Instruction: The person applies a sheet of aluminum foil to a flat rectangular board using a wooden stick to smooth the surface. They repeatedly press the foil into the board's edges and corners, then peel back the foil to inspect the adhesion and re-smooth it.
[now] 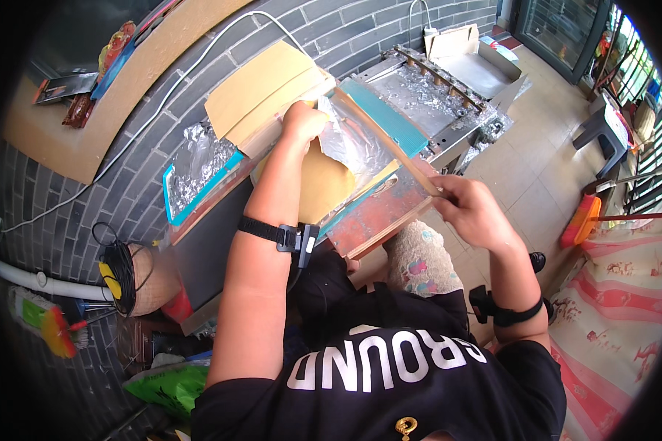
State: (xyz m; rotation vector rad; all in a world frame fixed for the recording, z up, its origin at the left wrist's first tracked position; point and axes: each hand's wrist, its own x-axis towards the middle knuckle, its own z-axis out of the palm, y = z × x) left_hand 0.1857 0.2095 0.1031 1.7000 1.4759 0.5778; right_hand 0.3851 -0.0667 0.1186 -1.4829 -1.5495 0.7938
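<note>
My right hand (463, 206) is closed on the near end of a long thin wooden strip (394, 149), which runs up and left across the workbench. My left hand (304, 124) is a fist beside a silvery foil sheet (353, 146) and a piece of tan cardboard (323, 184); something yellow shows at its fingers, and what exactly it grips is hidden. Folded cardboard (267, 88) lies just beyond the left hand. A teal corrugated sheet (389, 116) lies on the far side of the strip. Below the strip is a worn reddish board (380, 215).
A metal frame (425, 96) strewn with silvery scraps stands beyond the bench, near an open cardboard box (488, 69). At left lies a teal-edged tray (190, 182) of crumpled foil. A grey stool (604, 132) and an orange broom (582, 220) stand at right.
</note>
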